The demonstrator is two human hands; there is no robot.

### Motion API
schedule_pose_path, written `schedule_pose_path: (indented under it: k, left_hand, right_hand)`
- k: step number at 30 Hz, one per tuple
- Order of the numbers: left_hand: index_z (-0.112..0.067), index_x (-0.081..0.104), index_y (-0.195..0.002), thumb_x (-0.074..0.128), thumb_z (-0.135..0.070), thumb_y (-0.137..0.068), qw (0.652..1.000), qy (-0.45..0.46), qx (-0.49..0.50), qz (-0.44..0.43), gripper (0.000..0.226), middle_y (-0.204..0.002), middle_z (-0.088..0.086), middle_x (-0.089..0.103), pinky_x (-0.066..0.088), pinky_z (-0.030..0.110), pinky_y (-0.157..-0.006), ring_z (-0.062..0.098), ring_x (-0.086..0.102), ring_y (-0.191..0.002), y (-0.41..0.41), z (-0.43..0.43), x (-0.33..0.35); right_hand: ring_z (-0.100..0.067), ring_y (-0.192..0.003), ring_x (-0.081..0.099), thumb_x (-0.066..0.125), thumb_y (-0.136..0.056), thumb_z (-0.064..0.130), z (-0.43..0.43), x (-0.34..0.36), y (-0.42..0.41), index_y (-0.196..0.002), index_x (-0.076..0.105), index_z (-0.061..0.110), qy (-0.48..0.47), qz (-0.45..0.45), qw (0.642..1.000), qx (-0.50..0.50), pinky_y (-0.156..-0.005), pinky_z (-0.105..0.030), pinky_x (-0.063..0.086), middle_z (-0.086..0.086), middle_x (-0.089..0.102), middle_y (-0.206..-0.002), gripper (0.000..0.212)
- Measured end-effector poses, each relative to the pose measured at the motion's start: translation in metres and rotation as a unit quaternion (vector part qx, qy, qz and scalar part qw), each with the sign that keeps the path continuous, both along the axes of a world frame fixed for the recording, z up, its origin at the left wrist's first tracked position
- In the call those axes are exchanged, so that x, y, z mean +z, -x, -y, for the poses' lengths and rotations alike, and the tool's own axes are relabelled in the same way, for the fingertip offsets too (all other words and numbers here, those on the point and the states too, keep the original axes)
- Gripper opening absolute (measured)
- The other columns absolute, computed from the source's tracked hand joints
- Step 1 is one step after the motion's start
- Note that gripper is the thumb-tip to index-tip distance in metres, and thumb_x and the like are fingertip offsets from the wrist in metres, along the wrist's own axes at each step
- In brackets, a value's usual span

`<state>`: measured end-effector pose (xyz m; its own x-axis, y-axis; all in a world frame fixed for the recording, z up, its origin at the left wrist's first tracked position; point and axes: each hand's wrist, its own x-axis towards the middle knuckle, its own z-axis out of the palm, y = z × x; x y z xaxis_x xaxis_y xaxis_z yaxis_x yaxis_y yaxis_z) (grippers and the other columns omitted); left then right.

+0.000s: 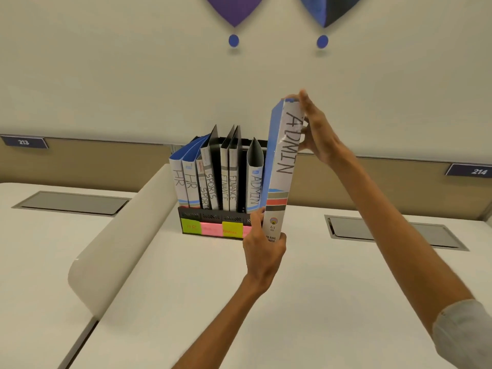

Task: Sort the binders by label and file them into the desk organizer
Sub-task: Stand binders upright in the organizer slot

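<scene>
Clerk: Position of the held ADMIN binder [283,166]?

Checker: It appears lifted off the desk [292,302], at 3 o'clock of the desk organizer [190,214], spine toward the camera. Its long axis runs 6 to 12, with the top tipped slightly toward 1.

Clerk: Hands?

Checker: The left hand [263,251] clasps the foot of the spine, thumb on one cover and fingers on the other. The right hand [319,139] lies along the far cover near the top, with a fingertip hooked over the top edge. Both are grasping it.

Clerk: What does filing it turn on?

Checker: A sideways shift, in my judgement. The filed ADMIN binder [254,182] stands at 9 o'clock of the held one, and the gap beside it looks like the target. The left hand is the nearer one. It overlaps the organizer's right front corner, but I cannot tell whether it touches.

Clerk: Count?

Checker: 7 filed: 2 HR binders [179,179], 2 SPORTS binders [210,177], 2 FINANCE binders [232,186] and 1 ADMIN. With the held one, 8. There are 4 sticky notes [211,229] on the front, the last partly hidden by the left hand.
</scene>
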<state>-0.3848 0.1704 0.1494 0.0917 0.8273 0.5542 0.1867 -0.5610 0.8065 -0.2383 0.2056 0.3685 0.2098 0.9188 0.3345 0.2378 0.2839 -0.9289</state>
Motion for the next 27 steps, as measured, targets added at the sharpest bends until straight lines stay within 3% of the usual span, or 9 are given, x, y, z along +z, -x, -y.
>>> schedule_pose_path:
  k: [3,7,12,16,20,23,27]
  left_hand:
    - [-0.013,0.044,-0.117,0.075,-0.009,-0.072,1.000,0.010,0.005,-0.010,0.056,-0.099,0.003,0.065,0.060,0.033,-0.063,0.021,0.065,-0.079,-0.010,-0.028,-0.003]
    - [-0.013,0.043,-0.119,0.078,-0.011,-0.074,0.999,0.016,0.016,-0.029,0.057,-0.108,0.008,0.065,0.060,0.029,-0.067,0.021,0.066,-0.086,-0.024,-0.062,-0.011]
    - [-0.011,0.041,-0.114,0.078,-0.014,-0.076,0.997,0.035,0.045,-0.057,0.054,-0.106,0.010,0.067,0.060,0.033,-0.064,0.025,0.068,-0.084,-0.038,-0.089,-0.025]
    - [-0.010,0.040,-0.113,0.077,-0.014,-0.077,0.993,0.058,0.061,-0.086,0.052,-0.105,0.012,0.068,0.059,0.038,-0.063,0.029,0.069,-0.084,-0.045,-0.101,-0.038]
    - [-0.010,0.040,-0.116,0.077,-0.016,-0.077,0.987,0.083,0.071,-0.117,0.054,-0.105,0.011,0.068,0.057,0.041,-0.064,0.032,0.069,-0.084,-0.049,-0.101,-0.057]
    - [-0.010,0.041,-0.117,0.077,-0.018,-0.077,0.983,0.099,0.072,-0.133,0.054,-0.106,0.009,0.068,0.056,0.038,-0.064,0.030,0.069,-0.086,-0.049,-0.099,-0.064]
    - [-0.014,0.038,-0.118,0.074,-0.021,-0.079,0.983,0.091,0.077,-0.141,0.053,-0.108,0.006,0.067,0.057,0.036,-0.064,0.027,0.070,-0.088,-0.051,-0.096,-0.063]
  right_hand:
    - [-0.027,-0.103,0.061,0.034,-0.090,0.069,-0.018,0.001,-0.003,-0.112,0.061,0.033,0.007,0.001,1.000,-0.012,-0.069,-0.045,0.058,-0.001,0.058,-0.116,0.050]
    - [-0.032,-0.113,0.058,0.037,-0.087,0.069,-0.042,0.000,-0.010,-0.115,0.064,0.034,0.014,0.014,0.999,-0.033,-0.078,-0.053,0.058,-0.003,0.058,-0.124,0.052]
    - [-0.021,-0.112,0.060,0.048,-0.096,0.054,-0.062,-0.005,-0.012,-0.119,0.064,0.030,0.010,0.040,0.998,-0.044,-0.069,-0.042,0.060,0.009,0.062,-0.117,0.038]
    - [-0.013,-0.102,0.062,0.058,-0.093,0.046,-0.076,-0.021,-0.014,-0.120,0.063,0.026,0.000,0.047,0.997,-0.060,-0.058,-0.029,0.057,0.006,0.062,-0.112,0.033]
    - [-0.014,-0.095,0.064,0.065,-0.091,0.036,-0.087,-0.048,-0.020,-0.119,0.062,0.021,-0.007,0.045,0.997,-0.069,-0.061,-0.033,0.059,0.002,0.060,-0.119,0.032]
    - [-0.015,-0.089,0.066,0.065,-0.092,0.034,-0.090,-0.061,-0.021,-0.119,0.061,0.020,-0.011,0.057,0.995,-0.083,-0.059,-0.030,0.059,0.004,0.059,-0.111,0.031]
    - [-0.010,-0.079,0.065,0.061,-0.094,0.035,-0.094,-0.061,-0.019,-0.116,0.058,0.019,-0.031,0.100,0.989,-0.106,-0.050,-0.017,0.051,0.015,0.056,-0.101,0.027]
